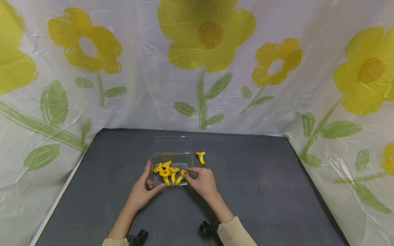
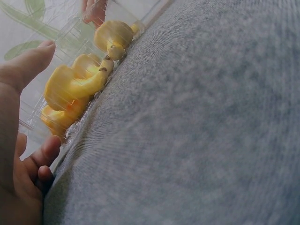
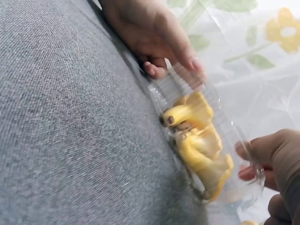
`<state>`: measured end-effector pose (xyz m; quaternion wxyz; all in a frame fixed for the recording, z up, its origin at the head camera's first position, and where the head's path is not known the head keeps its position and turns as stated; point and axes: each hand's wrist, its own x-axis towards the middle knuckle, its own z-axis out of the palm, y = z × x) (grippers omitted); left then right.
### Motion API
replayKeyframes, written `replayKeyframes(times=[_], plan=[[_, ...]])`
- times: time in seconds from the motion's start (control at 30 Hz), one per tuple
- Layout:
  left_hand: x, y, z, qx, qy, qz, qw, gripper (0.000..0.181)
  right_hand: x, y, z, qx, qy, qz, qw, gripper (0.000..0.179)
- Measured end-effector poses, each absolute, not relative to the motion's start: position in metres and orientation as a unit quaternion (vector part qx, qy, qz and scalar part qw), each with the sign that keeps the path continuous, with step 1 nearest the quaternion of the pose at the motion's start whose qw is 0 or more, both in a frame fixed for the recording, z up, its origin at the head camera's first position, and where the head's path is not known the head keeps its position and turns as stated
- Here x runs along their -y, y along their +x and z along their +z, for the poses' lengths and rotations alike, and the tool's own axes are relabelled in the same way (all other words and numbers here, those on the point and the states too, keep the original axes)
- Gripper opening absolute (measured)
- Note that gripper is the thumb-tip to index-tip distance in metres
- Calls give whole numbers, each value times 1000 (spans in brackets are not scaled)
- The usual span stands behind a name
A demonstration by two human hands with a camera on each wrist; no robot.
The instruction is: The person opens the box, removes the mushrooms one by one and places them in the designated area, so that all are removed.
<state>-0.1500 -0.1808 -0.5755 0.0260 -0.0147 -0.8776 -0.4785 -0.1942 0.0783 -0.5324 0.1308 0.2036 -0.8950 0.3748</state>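
Observation:
A clear plastic container (image 1: 172,159) stands on the table with its hinged lid (image 1: 172,145) raised at the back. Several yellow trumpet-shaped mushrooms (image 1: 165,172) lie inside it. My left hand (image 1: 142,188) grips the container's near left corner, thumb along the front, other fingers at the left side. At the right side, my right hand (image 1: 201,181) reaches in with thumb and forefinger right at the cap of the rightmost mushroom (image 1: 180,177). In the right wrist view, a small gap shows between those fingertips (image 3: 243,151), beside the cap of a mushroom (image 3: 215,176).
One more yellow mushroom (image 1: 201,157) lies on the dark table (image 1: 264,184), just right of the container. White curtains with yellow flowers (image 1: 141,112) hang along the table's back and sides. Grey cloth (image 2: 197,122) fills much of both wrist views.

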Motion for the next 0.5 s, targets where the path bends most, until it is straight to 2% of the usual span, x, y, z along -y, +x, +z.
replayKeyframes(times=[0.3, 0.5], plan=[[182, -149, -573, 869, -3, -495, 16, 115, -71, -198, -520, 918, 189, 340, 75, 20], [182, -148, -572, 868, -1, -497, 14, 114, -67, -201, -517, 931, 180, 311, 57, 17]])
